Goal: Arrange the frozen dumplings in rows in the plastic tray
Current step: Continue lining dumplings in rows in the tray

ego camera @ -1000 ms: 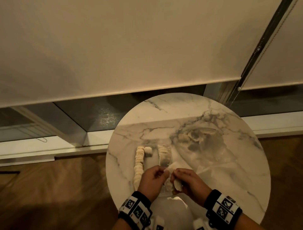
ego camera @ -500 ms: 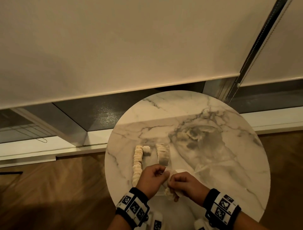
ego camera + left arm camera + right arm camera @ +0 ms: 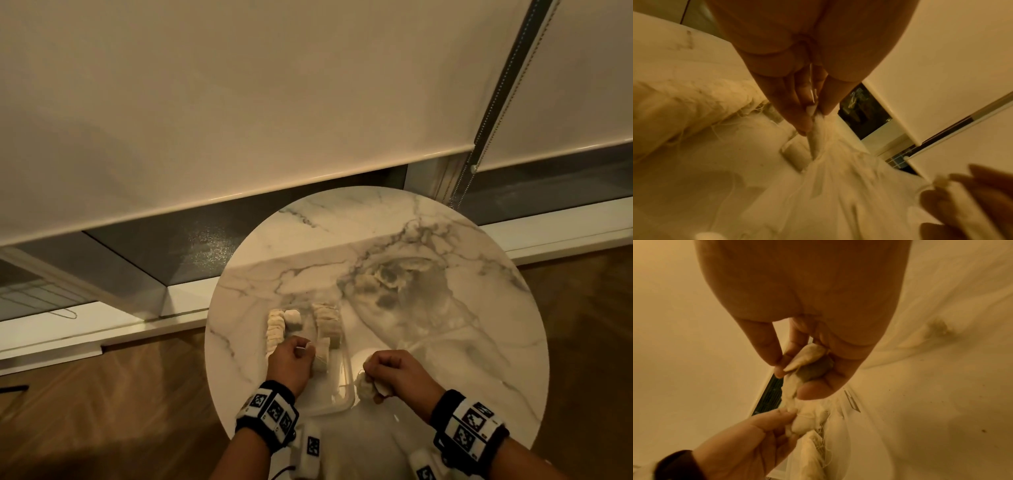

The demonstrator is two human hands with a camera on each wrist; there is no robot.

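A clear plastic tray (image 3: 343,404) lies on the round marble table (image 3: 462,342). Inside it, a long row of pale dumplings (image 3: 275,329) runs along the left, a single dumpling (image 3: 293,318) sits beside it, and a shorter row (image 3: 327,322) stands to the right. My left hand (image 3: 306,347) pinches the top edge of a dumpling (image 3: 322,356) (image 3: 817,138) standing in the tray at the near end of the shorter row. My right hand (image 3: 368,377) (image 3: 795,374) hovers by the tray's right rim, fingers curled round dumplings (image 3: 366,387) (image 3: 809,356).
Pale lumps (image 3: 387,274), perhaps loose dumplings, lie farther back on the table. The table's near edge is just in front of my wrists. Wooden floor (image 3: 102,394) surrounds it, and a window with lowered blinds (image 3: 239,102) stands behind.
My hands were together over the tray. Now they are apart: the right hand has moved right with its dumplings, and the left has moved to the near end of the shorter row.
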